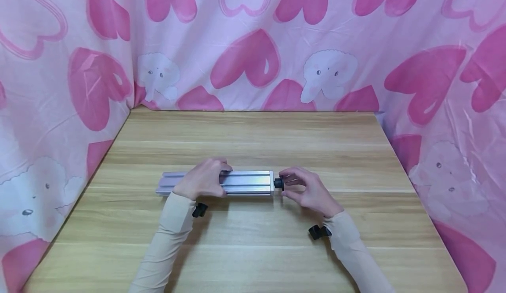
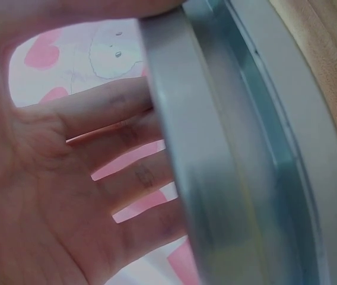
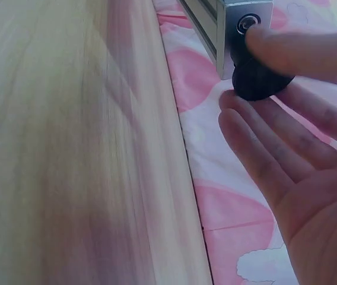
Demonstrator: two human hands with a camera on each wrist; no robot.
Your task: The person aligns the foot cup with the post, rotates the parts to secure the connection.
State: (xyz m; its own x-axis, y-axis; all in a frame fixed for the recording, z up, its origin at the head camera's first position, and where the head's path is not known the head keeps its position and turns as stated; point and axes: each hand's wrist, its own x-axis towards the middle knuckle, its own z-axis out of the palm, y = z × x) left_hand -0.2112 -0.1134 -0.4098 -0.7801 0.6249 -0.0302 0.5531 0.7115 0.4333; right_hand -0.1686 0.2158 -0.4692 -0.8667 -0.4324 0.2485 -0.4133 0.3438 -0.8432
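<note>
A silver aluminium profile (image 1: 249, 182) with long grooves lies crosswise over the middle of the table in the head view. My left hand (image 1: 203, 179) grips it from above near its middle, thumb on the near side and fingers over the far side. In the left wrist view the grooved profile (image 2: 228, 142) runs past the thumb and fingertips. On its right end is a flat end plate (image 3: 226, 41) with a round screw hole. A black knob (image 3: 260, 80) sticks out from that plate. My right hand (image 1: 310, 192) pinches the knob between thumb and fingers.
The wood-grain table (image 1: 253, 249) reaches back to a pink curtain (image 1: 245, 3) printed with hearts, which also hangs along the left and right sides. Small black camera mounts (image 1: 319, 232) are worn at both wrists, below the light sleeves (image 1: 164, 240).
</note>
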